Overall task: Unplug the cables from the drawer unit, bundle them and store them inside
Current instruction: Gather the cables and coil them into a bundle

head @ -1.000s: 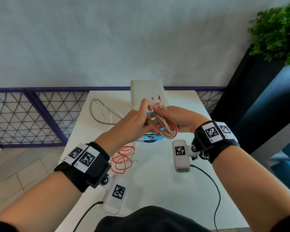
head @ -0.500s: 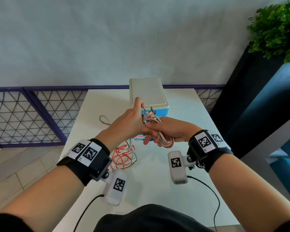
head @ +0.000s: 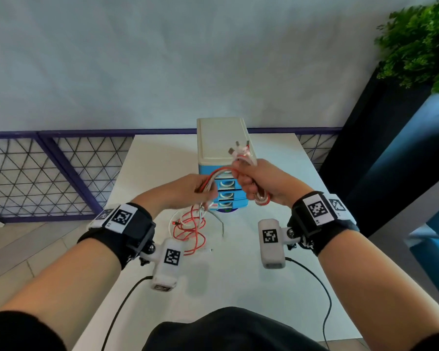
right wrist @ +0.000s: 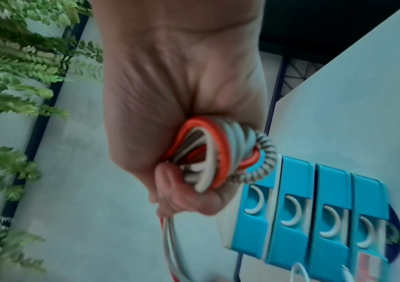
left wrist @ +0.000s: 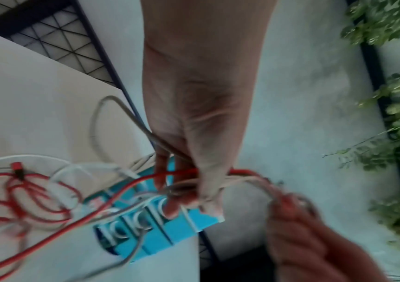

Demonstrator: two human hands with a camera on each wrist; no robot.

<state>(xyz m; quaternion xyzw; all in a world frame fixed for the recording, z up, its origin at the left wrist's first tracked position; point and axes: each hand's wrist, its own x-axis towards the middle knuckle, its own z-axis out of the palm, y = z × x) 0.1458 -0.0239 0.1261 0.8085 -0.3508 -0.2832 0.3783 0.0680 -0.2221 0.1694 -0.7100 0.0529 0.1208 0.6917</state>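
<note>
Coiled cable bundle (head: 261,198) clenched in the right hand (head: 262,182), plug ends protruding at 12 o'clock. Strands run toward 9 o'clock into the left hand (head: 185,192) grip, then trail onto the counter (head: 238,274) before the drawer unit (head: 222,140).

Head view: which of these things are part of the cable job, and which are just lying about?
Job:
- cable coil gripped in right hand
- loose cable strands pinched by left hand
- slack red and white cables on the table
- blue drawer unit, drawers closed

Lying about:
- potted plant
- purple wire fence
</note>
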